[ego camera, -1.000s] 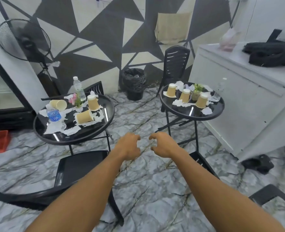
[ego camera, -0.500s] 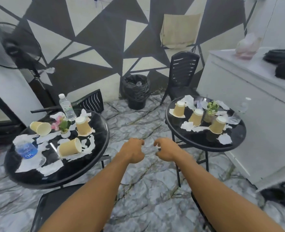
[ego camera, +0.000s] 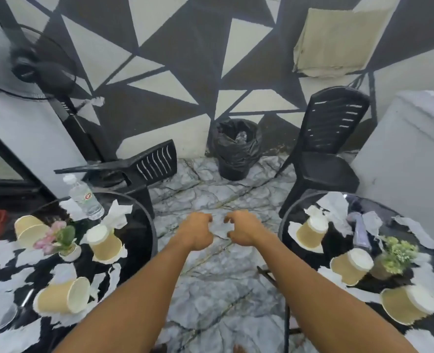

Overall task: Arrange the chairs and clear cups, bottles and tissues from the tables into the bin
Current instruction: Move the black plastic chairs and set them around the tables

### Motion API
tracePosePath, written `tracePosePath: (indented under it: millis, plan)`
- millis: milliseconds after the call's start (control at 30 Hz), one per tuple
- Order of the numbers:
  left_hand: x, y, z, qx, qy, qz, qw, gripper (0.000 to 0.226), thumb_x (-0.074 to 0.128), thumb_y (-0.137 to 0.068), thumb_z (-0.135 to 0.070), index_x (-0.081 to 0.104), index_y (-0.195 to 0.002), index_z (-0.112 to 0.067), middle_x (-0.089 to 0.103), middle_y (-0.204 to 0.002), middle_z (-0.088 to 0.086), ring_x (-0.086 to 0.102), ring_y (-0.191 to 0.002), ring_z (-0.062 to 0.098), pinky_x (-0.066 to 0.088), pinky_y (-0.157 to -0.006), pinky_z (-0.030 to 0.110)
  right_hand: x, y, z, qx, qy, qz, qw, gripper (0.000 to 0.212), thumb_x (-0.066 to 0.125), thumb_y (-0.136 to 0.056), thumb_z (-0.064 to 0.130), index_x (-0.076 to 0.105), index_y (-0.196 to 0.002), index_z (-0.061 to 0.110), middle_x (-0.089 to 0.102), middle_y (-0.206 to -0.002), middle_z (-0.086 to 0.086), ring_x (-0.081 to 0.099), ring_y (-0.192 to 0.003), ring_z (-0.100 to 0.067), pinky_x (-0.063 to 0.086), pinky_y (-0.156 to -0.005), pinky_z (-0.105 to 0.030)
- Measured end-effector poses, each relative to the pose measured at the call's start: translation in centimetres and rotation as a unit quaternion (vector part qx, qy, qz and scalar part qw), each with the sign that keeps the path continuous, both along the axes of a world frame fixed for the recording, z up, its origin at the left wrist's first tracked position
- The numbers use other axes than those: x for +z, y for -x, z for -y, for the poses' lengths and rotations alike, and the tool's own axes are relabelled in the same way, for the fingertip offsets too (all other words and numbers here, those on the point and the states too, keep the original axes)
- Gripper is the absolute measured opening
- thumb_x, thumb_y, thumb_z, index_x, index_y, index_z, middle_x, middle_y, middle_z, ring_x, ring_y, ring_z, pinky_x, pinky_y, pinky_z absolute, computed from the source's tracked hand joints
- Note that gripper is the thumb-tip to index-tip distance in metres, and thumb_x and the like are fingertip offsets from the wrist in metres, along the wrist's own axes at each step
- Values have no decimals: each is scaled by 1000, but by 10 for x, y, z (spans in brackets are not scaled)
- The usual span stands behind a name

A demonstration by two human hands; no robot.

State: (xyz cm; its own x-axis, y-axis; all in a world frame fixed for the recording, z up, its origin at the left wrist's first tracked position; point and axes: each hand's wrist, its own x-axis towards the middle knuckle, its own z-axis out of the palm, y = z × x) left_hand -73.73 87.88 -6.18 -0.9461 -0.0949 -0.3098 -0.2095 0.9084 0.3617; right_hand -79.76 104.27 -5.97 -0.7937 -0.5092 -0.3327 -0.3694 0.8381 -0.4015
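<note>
1. Left tabletop [ego camera: 155, 240], near part: a tipped paper cup [ego camera: 63, 296] lies on its side among torn tissues [ego camera: 0, 252]. It looks knocked over and left there, not set down.
2. Right tabletop [ego camera: 285, 220], near part: a second paper cup [ego camera: 409, 304] leans over on a tissue. None of it has been cleared yet.
3. Left grip [ego camera: 198, 231] and right grip [ego camera: 244, 230]: both are held out over the marble floor between the two tabletops. They are near each other but apart, with fingers curled in and nothing held. The next move is judged to be a reach to either side.
4. Left tabletop, far part: a standing cup [ego camera: 104, 242] sits on a tissue just beside a pink flower pot [ego camera: 63, 240], which is probably decor to be kept. A water bottle [ego camera: 86, 200] stands at the far edge.
5. Right tabletop, far part: two more cups [ego camera: 310, 231] stand near a green plant [ego camera: 394, 253]. A clear item beside them is too blurred to name.
6. Toppled chair [ego camera: 147, 165]: it lies on its side behind the left tabletop and needs righting. An upright chair [ego camera: 323, 154] stands behind the right tabletop.
7. Bin [ego camera: 236, 149]: black-lined, it stands against the far wall between the chairs. That spot seems handy to both tabletops.
</note>
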Motion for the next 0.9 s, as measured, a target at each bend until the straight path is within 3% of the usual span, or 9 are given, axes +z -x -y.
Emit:
tracePosePath:
  millis: [200,533,700,900]
  plan:
    - [-13,98,51,66,-23,12,997,56,64,-81,-25,53,-136,-20,54,-135,8,55,-120,27,52,-91,40,-8,123,62,52,-18,18,998,49,69,-80,27,57,-127,25,58,-128,-6,57,-115,-24,51,-94,-40]
    - [-33,298,185,122,-29,2,992,52,61,-84,-21,53,-135,-16,50,-138,11,45,-129,30,47,-97,41,-22,342,201,118,-45,11,992,46,66,-84,23,55,-129,20,56,-132,-8,55,-118,-26,49,-93,-39]
    - [-32,376,248,169,-39,-5,985,46,55,-67,-24,65,-112,-23,64,-113,6,61,-104,29,57,-82,42,-24,430,266,136,-35,29,990,48,66,-83,25,56,-130,22,57,-131,-7,56,-117,-26,51,-92,-39]
    - [-49,463,334,250,-20,-6,968,31,62,-78,-26,64,-108,-19,61,-115,8,60,-108,30,55,-85,40,-44,543,372,204,-22,56,977,46,65,-81,20,56,-126,23,59,-125,-7,60,-108,-27,53,-87,-39]
